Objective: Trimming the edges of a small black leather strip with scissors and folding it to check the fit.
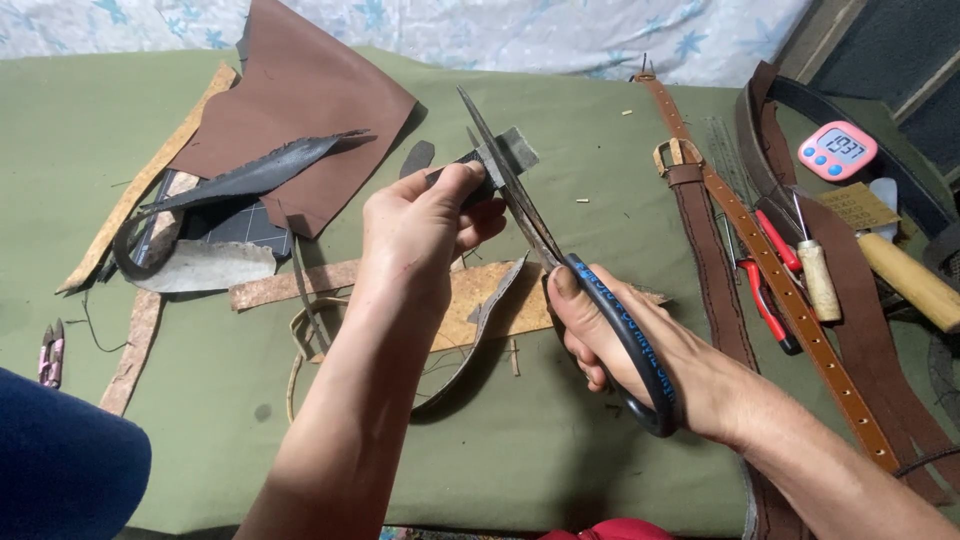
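Observation:
My left hand (420,225) pinches a small dark grey piece of leather (508,155) and holds it up over the green table (560,450). My right hand (620,335) grips large scissors (545,235) by their black, blue-marked handles. The long blades point up and to the left and close on the leather piece right beside my left fingertips. A curved trimmed strip (480,330) lies on the table under my hands, on a tan scrap (480,305).
A brown leather sheet (300,105) and dark offcuts (255,175) lie at the back left. Brown belts (775,270), red pliers (770,285), an awl (818,275), a wooden-handled tool (915,285) and a pink timer (838,150) fill the right. Small snips (52,352) rest at the left edge.

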